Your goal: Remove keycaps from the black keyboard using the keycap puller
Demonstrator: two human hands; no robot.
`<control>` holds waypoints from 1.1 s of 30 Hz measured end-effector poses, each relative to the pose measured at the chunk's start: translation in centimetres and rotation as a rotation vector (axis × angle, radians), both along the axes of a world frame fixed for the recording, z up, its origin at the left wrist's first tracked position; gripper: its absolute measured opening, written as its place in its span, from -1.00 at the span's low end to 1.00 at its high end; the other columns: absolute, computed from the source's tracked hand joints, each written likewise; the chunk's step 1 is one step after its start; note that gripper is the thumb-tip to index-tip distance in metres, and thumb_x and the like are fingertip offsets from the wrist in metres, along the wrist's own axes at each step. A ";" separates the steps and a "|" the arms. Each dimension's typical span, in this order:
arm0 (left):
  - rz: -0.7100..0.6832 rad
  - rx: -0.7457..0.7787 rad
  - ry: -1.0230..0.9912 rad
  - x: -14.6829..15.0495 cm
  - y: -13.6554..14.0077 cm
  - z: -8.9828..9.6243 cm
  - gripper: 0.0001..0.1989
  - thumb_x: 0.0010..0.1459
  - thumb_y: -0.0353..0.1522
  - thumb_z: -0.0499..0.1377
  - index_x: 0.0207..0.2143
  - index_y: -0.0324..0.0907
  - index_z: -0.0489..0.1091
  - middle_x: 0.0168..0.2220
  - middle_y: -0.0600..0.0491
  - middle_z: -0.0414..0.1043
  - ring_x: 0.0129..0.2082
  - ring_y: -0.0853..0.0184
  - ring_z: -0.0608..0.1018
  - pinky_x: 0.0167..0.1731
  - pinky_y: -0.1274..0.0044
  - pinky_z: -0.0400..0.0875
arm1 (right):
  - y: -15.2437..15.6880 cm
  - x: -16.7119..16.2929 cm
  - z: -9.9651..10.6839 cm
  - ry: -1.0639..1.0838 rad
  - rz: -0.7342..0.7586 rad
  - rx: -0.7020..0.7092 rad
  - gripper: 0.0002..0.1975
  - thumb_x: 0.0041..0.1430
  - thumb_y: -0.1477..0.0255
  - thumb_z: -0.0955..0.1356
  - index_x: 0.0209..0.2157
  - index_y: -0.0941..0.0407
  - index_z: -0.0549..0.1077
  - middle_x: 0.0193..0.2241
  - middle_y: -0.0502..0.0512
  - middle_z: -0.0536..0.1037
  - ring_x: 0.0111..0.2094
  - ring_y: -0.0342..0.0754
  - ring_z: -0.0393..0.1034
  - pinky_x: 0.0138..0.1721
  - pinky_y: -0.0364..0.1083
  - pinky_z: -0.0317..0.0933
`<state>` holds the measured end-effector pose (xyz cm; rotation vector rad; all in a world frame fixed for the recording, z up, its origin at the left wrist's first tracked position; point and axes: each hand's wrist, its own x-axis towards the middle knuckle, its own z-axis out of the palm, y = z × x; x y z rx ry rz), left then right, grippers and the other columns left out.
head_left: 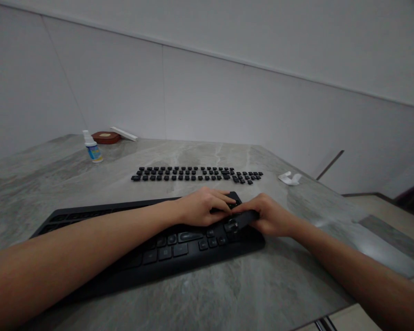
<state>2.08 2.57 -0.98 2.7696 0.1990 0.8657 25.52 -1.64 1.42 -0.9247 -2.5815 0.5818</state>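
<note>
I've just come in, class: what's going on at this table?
Someone is working on a black keyboard on the table. The left hand is over its right end, while the right hand holds a dark tool there. Loose black keycaps lie in rows beyond the keyboard, and other keys sit in place on it.

Your black keyboard lies at a slight slant before you, with keys visible along its near side. You hold a dark tool, its end shiny, over the keyboard's right part; beyond, loose black keycaps sit in rows.
</note>
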 end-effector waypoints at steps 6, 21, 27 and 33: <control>-0.025 0.063 -0.030 0.1 -0.1 0.2 -0.85 0.24 -0.44 0.16 -0.25 -0.23 0.54 -0.14 -0.11 0.53 -0.10 0.24 0.54 -0.06 0.37 0.48 | 1.6 0.3 -0.7 0.132 -0.041 -0.319 -0.70 0.11 0.28 0.38 -0.57 0.19 0.47 -0.67 -0.08 0.31 -0.62 -0.21 0.11 -0.58 -0.19 -0.01; -0.015 0.116 0.211 0.8 -0.4 0.3 -0.80 0.29 -0.47 0.11 -0.12 -0.16 0.50 0.01 -0.08 0.51 0.10 0.17 0.49 0.12 0.22 0.37 | -0.6 -3.7 -2.5 0.679 -0.725 -0.148 -0.86 -0.19 0.47 0.31 -0.66 0.13 0.51 -0.65 0.03 0.49 -0.55 -0.07 0.37 -0.44 -0.10 0.26; -0.016 0.091 0.239 1.1 -0.9 0.6 -0.81 0.34 -0.44 0.05 -0.18 -0.16 0.47 -0.06 -0.03 0.55 0.02 0.27 0.55 0.13 0.32 0.37 | -0.3 -3.3 -2.7 0.691 -0.763 -0.123 -0.86 -0.18 0.49 0.30 -0.67 0.13 0.49 -0.67 0.03 0.49 -0.58 -0.07 0.38 -0.49 -0.11 0.28; -0.064 0.023 0.104 0.9 -1.0 0.4 -0.81 0.31 -0.45 0.07 -0.20 -0.23 0.49 -0.13 -0.06 0.57 -0.04 0.29 0.57 0.09 0.42 0.40 | -0.8 -2.6 -2.1 0.554 -0.412 0.093 -0.83 0.00 0.48 0.30 -0.54 0.11 0.54 -0.54 0.03 0.58 -0.49 -0.06 0.47 -0.41 -0.11 0.33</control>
